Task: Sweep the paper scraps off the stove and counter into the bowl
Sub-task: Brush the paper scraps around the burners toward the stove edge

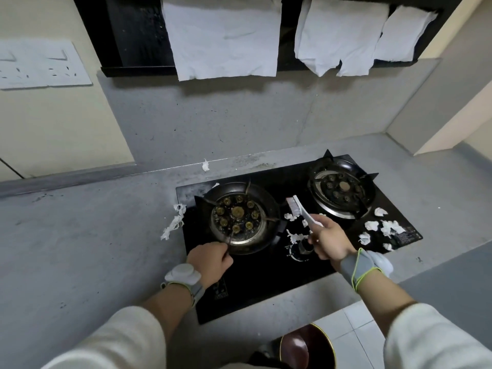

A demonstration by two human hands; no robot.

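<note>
A black glass stove (255, 283) with two burners is set into the grey counter (87, 249). My right hand (328, 242) grips a white brush (302, 210) whose bristles rest on the glass between the burners. White paper scraps lie beside the bristles (290, 216), below them (295, 237), at the stove's right edge (383, 227), off its left edge (174, 222) and by the back wall (205, 165). My left hand (210, 263) holds the near prong of the left burner's pan support (241, 217). A dark bowl (306, 347) sits low in front of the counter.
The right burner (343, 189) stands at the back right. A control knob (304, 249) sits just under my right hand. White paper sheets (226, 38) hang from the black hood above. The floor is white tile (354, 328).
</note>
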